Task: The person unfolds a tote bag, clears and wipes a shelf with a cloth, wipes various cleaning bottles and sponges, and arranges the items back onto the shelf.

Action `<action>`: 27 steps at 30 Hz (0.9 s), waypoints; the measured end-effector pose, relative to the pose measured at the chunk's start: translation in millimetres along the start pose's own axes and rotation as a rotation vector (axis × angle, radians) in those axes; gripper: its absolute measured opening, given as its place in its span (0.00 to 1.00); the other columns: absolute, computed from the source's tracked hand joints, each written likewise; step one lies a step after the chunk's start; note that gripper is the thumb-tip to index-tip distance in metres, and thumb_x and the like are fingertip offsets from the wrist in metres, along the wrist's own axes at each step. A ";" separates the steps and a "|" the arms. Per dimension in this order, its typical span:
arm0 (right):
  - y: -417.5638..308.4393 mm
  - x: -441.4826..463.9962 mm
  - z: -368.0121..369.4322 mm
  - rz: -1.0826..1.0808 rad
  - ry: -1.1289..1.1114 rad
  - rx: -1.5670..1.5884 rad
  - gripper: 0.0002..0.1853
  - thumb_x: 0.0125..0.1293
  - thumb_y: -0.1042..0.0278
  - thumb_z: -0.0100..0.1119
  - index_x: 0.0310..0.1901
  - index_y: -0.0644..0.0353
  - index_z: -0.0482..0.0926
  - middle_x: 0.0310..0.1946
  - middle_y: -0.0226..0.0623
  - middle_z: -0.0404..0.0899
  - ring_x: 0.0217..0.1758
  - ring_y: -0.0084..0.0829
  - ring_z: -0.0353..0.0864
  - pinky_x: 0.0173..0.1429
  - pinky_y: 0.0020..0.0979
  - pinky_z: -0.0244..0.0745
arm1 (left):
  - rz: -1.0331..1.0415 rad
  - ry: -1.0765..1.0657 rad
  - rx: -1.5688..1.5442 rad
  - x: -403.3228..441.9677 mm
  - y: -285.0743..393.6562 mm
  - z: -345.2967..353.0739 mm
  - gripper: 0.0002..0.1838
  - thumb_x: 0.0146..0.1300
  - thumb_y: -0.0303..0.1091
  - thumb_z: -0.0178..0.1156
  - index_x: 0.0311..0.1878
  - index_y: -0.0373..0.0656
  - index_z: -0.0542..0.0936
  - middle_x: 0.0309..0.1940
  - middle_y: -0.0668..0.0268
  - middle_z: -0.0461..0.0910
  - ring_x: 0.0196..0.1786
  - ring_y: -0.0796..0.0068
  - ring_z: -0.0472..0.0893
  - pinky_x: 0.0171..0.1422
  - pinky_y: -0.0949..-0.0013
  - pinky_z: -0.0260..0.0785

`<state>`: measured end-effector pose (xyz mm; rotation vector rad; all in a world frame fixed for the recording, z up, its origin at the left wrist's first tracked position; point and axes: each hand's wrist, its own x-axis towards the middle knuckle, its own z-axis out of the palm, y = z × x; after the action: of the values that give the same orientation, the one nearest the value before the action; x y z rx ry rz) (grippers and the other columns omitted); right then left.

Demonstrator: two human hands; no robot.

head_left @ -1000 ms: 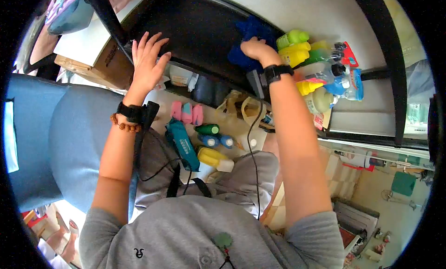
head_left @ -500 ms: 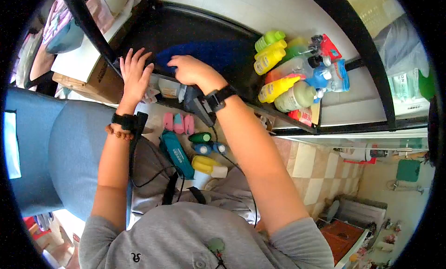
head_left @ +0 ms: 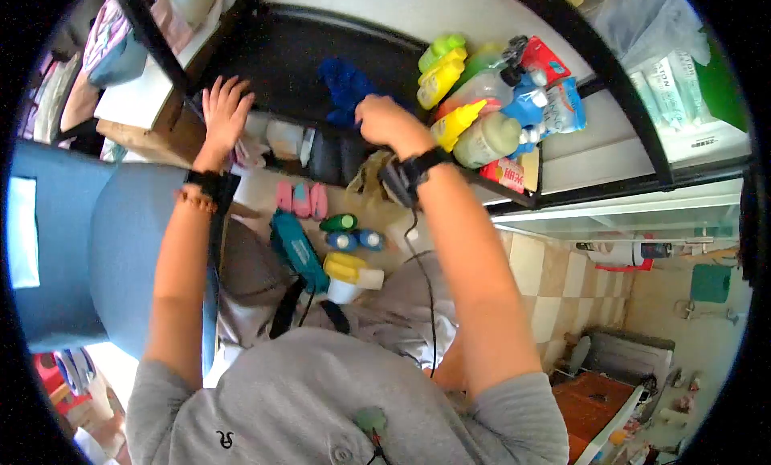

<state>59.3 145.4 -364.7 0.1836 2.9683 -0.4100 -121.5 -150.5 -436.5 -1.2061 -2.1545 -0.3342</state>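
On the shelf (head_left: 281,51) we grasp the blue cloth (head_left: 346,87), just left and far of our right hand (head_left: 393,126); our left hand (head_left: 222,118) splays.

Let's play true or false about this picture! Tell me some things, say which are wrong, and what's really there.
1. The right hand is at the blue cloth. True.
2. The left hand is holding a bottle. False: its fingers are spread and no bottle shows in it.
3. The blue cloth lies on the black shelf. True.
4. The teal pack is up on the black shelf. False: it is lower down, below the shelf.
5. The grey shirt has short sleeves. True.
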 end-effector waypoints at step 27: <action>-54.4 -220.8 51.6 0.232 0.106 2.151 0.31 0.74 0.44 0.42 0.70 0.57 0.61 0.64 0.36 0.71 0.65 0.29 0.69 0.67 0.36 0.62 | -0.526 -0.439 -1.378 12.5 240.6 -148.3 0.14 0.74 0.34 0.51 0.57 0.40 0.76 0.44 0.71 0.77 0.49 0.81 0.74 0.56 0.76 0.66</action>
<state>274.9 56.8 -365.7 0.6135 1.1044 -2.9868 134.5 -85.0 -335.6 -1.3512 -2.5668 -2.2085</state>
